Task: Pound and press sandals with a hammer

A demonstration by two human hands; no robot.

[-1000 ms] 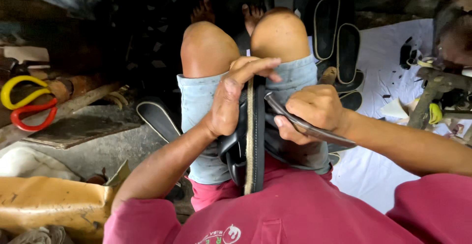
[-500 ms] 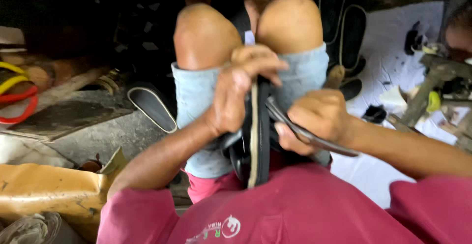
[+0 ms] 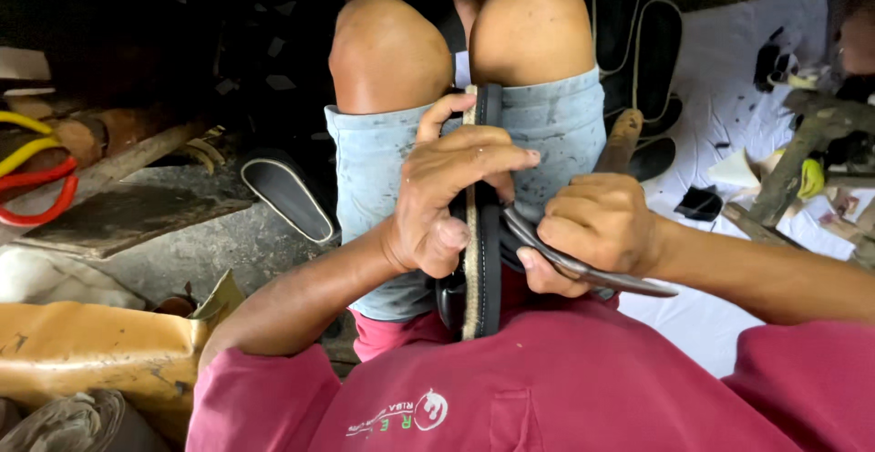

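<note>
Footwear work fills the middle of the view: a dark sandal sole (image 3: pixel 481 233), stood on its edge, is clamped between the person's knees and braced against the lap of pale blue shorts (image 3: pixel 383 169). The left hand (image 3: pixel 447 197) wraps over the sole from the left, fingers curled across its top edge and thumb beneath, holding it upright. The right hand (image 3: pixel 592 229) is closed around a curved metal blade (image 3: pixel 583 265), whose tip meets the sole's right side (the exact contact point is hidden by the fingers).

To do this step well, it seems wise to keep the knees tight so the sole cannot twist, keep the left fingers clear of the blade's path, and take shallow passes along the rim.

As for packaging, a crumpled tan bag (image 3: pixel 100 352) lies at lower left. A white sheet (image 3: pixel 729 115) covers the floor on the right, carrying several finished dark soles (image 3: pixel 652 60) with pale edging. Another loose sole (image 3: pixel 287 192) lies left of the knees. Red and yellow loops (image 3: pixel 36 188) sit at far left. No signs or labels are readable.
</note>
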